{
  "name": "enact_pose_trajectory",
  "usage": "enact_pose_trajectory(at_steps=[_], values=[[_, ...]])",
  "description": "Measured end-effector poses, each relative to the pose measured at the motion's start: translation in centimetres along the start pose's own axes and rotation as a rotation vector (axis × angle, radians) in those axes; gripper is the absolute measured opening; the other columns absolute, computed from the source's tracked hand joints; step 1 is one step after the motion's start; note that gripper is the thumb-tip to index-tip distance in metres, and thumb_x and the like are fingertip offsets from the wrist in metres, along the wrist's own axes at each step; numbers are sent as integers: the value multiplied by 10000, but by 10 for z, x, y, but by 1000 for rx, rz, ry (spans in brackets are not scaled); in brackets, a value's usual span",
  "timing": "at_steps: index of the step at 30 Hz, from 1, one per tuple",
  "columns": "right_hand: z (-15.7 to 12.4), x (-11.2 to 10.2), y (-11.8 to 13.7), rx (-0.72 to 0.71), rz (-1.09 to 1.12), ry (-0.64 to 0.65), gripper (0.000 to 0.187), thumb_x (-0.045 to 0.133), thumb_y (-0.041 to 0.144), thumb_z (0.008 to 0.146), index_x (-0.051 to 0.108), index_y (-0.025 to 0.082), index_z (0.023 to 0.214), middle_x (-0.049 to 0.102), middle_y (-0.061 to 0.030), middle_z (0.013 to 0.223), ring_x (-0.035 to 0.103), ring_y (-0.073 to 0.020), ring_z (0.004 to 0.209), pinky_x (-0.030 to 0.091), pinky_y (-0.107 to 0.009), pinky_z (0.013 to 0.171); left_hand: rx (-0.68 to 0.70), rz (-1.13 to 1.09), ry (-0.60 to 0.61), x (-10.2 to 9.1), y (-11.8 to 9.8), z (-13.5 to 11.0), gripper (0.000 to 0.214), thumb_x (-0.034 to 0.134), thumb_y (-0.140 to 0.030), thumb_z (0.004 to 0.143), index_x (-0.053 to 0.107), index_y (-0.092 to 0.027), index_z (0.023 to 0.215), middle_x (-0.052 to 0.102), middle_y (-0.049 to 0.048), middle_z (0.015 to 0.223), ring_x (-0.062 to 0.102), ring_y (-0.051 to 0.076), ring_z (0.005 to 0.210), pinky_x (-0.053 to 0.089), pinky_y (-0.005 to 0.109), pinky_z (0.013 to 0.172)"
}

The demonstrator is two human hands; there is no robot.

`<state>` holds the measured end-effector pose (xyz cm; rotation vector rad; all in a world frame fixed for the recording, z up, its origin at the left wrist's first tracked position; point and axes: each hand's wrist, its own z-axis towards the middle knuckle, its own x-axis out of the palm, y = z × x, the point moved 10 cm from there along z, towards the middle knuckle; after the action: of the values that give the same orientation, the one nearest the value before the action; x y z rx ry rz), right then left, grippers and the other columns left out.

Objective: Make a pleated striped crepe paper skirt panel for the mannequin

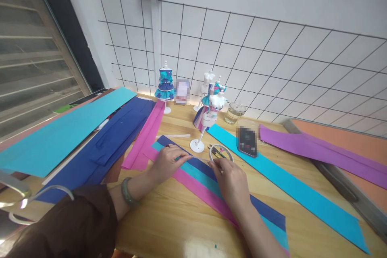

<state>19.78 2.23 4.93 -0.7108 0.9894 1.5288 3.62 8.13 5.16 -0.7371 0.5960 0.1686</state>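
A stack of long paper strips (211, 193), dark blue, cyan and pink, lies diagonally across the wooden table (169, 221). My left hand (169, 161) rests on the strips' far end with fingers laid flat along them. My right hand (231, 181) presses on the strips further right, fingers curled down, its fingertips beside a roll of clear tape (220, 152). A small white mannequin stand (208, 117) with a paper dress stands just behind the hands.
Wide sheets of cyan (60, 129), dark blue (111, 141) and pink paper (145, 137) lie at left. A long cyan strip (290, 185), purple paper (320, 149) and an orange sheet (347, 137) lie at right. Two more dressed mannequins (165, 86), a glass jar (234, 113) and a wire grid stand at the back.
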Motion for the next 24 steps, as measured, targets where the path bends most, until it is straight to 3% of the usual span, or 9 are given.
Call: enact_pose_trajectory(at_steps=[6, 11, 16, 20, 24], values=[[4, -1, -23, 75, -9, -6, 217, 509, 366, 817, 622, 186, 773, 672, -50, 720, 613, -181, 648, 383, -245, 543, -144, -73, -61, -8, 22, 4, 201, 538, -321, 809, 670, -190, 733, 669, 12, 694, 593, 135, 660, 440, 248, 634], [6, 5, -27, 9, -47, 2, 269, 451, 375, 842, 628, 180, 787, 662, -61, 697, 611, -188, 664, 382, -255, 543, -270, -169, -45, 0, 37, 2, 378, 431, -387, 854, 661, -175, 642, 680, 19, 703, 622, 154, 710, 463, 252, 671], [8, 12, -33, -38, -43, 14, 270, 429, 341, 853, 633, 167, 818, 662, -75, 720, 610, -184, 697, 402, -259, 576, -349, -251, -7, 11, 47, 2, 411, 397, -406, 861, 678, -161, 687, 690, 31, 737, 631, 168, 736, 478, 271, 705], [10, 15, -36, -37, -41, 37, 251, 443, 323, 843, 636, 165, 819, 668, -84, 755, 609, -185, 729, 423, -265, 612, -364, -357, 46, 23, 47, 8, 285, 496, -382, 813, 670, -171, 893, 687, 25, 877, 618, 174, 828, 483, 295, 757], [10, 12, -31, -51, -23, 25, 226, 442, 289, 847, 632, 167, 844, 677, -74, 782, 614, -190, 732, 429, -273, 617, -448, -421, -2, 31, 54, 20, 374, 632, -302, 713, 611, -154, 1057, 665, 76, 955, 612, 185, 870, 481, 325, 794]])
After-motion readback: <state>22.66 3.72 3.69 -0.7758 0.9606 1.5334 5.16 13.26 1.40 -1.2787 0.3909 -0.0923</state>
